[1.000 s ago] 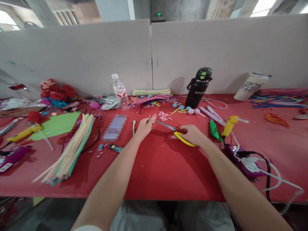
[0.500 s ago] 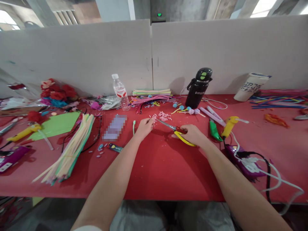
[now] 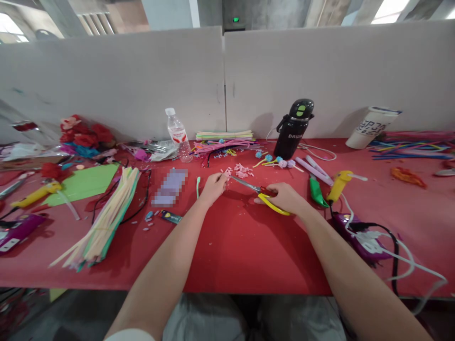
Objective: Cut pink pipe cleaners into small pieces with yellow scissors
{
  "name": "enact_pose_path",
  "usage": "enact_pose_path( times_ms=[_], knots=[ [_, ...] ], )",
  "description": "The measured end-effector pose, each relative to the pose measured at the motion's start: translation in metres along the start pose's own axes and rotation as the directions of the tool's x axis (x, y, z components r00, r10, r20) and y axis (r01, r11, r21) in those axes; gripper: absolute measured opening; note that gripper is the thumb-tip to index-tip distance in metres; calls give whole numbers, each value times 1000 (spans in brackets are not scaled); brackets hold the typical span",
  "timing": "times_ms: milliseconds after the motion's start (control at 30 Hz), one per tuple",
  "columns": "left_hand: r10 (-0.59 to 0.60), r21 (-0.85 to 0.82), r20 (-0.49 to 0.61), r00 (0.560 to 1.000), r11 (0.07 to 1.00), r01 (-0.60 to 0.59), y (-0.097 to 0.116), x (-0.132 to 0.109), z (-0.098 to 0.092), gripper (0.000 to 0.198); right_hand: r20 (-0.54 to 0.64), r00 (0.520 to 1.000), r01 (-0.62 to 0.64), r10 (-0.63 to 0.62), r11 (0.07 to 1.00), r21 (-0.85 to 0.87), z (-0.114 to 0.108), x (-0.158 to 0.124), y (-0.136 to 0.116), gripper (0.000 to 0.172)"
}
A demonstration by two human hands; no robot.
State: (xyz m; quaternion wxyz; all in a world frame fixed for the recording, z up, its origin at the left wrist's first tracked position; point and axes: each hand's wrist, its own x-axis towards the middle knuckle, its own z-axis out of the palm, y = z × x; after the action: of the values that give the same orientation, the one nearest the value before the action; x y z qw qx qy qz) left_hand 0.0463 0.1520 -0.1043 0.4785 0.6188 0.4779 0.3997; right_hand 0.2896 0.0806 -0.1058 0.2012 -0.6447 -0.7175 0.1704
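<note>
My right hand (image 3: 284, 198) grips the handles of a pair of scissors (image 3: 265, 193) with red and yellow grips. The blades point left and away, their tips close to the fingers of my left hand (image 3: 213, 188). Those left fingers are pinched together at the blade tips; what they hold is too small to make out, though pink bits show beside them. Just beyond the blades lies a loose heap of short pink cut pieces (image 3: 243, 170). A pale green pipe cleaner (image 3: 198, 187) lies left of my left hand.
Behind stand a plastic bottle (image 3: 178, 137) and a black flask (image 3: 293, 130). Bundled pipe cleaners (image 3: 103, 218) lie at left. Yellow glue guns (image 3: 339, 186) and purple power strips (image 3: 359, 239) with cables flank both sides. A white partition (image 3: 142, 85) closes the back.
Both hands and the scissors stay nearly in place. The view has shifted very slightly; nothing else visibly differs.
</note>
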Motion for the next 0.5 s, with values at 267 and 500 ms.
enact_pose_path(
  times_ms=[267, 500],
  knots=[
    [0, -25, 21, 1000, 1000, 0, -5, 3, 0, 34, 4, 1000, -26, 26, 999, 23, -4, -1, -2, 61],
    [-5, -10, 6, 1000, 1000, 5, -4, 2, -1, 35, 33, 999, -10, 9, 1000, 27, -4, 0, 3, 60]
  ],
)
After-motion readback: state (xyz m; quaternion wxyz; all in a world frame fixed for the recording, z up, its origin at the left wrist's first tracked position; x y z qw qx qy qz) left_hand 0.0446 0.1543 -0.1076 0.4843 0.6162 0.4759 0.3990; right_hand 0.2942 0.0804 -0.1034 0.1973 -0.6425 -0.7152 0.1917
